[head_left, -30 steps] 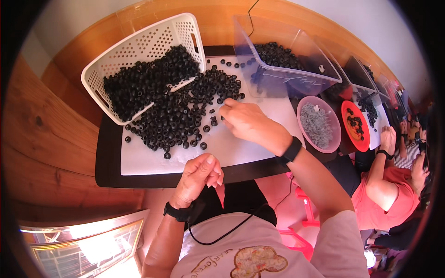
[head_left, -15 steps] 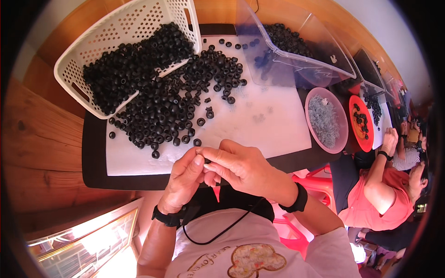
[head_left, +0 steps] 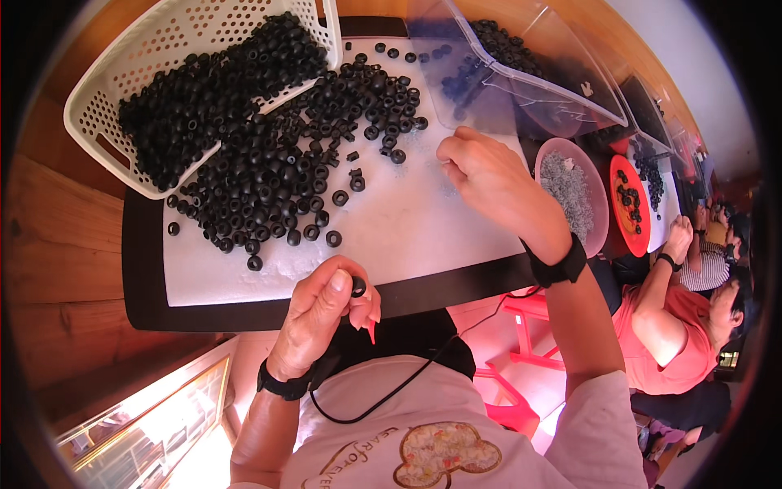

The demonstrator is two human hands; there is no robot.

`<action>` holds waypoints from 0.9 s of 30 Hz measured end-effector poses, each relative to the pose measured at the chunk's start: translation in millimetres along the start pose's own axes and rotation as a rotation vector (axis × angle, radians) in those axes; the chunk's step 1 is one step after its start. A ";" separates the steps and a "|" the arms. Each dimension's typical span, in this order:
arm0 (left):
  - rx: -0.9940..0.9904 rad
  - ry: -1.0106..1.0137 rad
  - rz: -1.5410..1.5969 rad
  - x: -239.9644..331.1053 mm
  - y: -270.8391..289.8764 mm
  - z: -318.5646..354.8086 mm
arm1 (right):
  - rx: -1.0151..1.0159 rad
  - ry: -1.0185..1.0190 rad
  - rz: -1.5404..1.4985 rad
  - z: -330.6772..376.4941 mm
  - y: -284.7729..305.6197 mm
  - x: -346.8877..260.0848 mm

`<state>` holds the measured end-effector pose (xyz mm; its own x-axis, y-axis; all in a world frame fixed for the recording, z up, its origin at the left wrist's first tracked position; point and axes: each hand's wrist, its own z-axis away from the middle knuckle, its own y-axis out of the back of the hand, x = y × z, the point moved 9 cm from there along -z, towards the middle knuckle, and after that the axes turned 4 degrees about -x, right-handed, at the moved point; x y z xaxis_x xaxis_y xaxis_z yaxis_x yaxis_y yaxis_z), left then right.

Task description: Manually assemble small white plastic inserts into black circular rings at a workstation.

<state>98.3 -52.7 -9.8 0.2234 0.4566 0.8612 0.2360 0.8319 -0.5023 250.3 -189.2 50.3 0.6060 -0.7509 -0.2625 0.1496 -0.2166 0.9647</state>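
I saw the left hand pinching a black ring by the near edge of the table, where a light, steady hold seemed wise, while the right hand curled above the white sheet, its grip impossible to tell.

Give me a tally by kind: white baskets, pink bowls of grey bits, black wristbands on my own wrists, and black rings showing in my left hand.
White basket: 1
Pink bowl: 1
Black wristbands: 2
Black ring in left hand: 1
Total: 5
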 end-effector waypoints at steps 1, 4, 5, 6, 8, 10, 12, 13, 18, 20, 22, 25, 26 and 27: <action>0.002 -0.001 0.003 0.0 0.3 0.8 | -0.003 0.002 0.001 -3.0 -1.4 -1.0; 0.010 -0.008 -0.015 1.2 0.2 1.4 | -0.021 -0.026 0.051 -7.6 -7.2 2.5; 0.009 -0.009 -0.012 1.7 -0.8 1.1 | 0.008 -0.012 0.053 -7.3 -6.1 2.8; 0.012 -0.012 -0.011 2.3 -0.6 0.9 | 0.038 0.006 0.053 -7.9 -4.4 1.6; 0.020 -0.034 -0.004 2.9 0.5 0.7 | 0.038 0.018 0.060 -7.7 -3.6 0.1; 0.030 -0.057 0.004 3.5 2.3 0.6 | 0.037 0.033 0.067 -5.9 -1.9 -2.2; 0.027 -0.085 0.026 4.3 3.7 0.9 | 0.120 0.053 0.084 -1.0 5.8 -6.7; 0.032 -0.086 0.028 3.3 3.6 -0.4 | 0.117 0.057 0.083 0.8 4.4 -8.3; 0.082 -0.110 -0.019 4.7 5.1 -1.8 | 0.271 0.130 0.105 8.9 23.8 -18.7; 0.101 -0.103 -0.003 4.5 6.1 -1.7 | 0.278 0.247 0.047 15.8 25.2 -39.0; 0.107 -0.108 0.027 2.7 12.5 -1.2 | 0.283 0.376 -0.022 26.2 21.1 -70.6; 0.124 -0.122 0.083 3.8 14.6 -1.9 | 0.156 0.431 -0.204 40.6 3.9 -104.9; 0.126 -0.127 0.086 4.4 15.2 -1.9 | 0.155 0.429 -0.234 42.2 0.9 -110.1; 0.125 -0.133 0.089 5.3 14.5 -2.1 | 0.155 0.424 -0.262 43.1 -0.4 -113.3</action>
<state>104.9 -38.9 -12.6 0.1097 0.5606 0.8208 0.0994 0.8154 -0.5703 148.0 -130.9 78.8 0.8319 -0.3473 -0.4327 0.2404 -0.4772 0.8453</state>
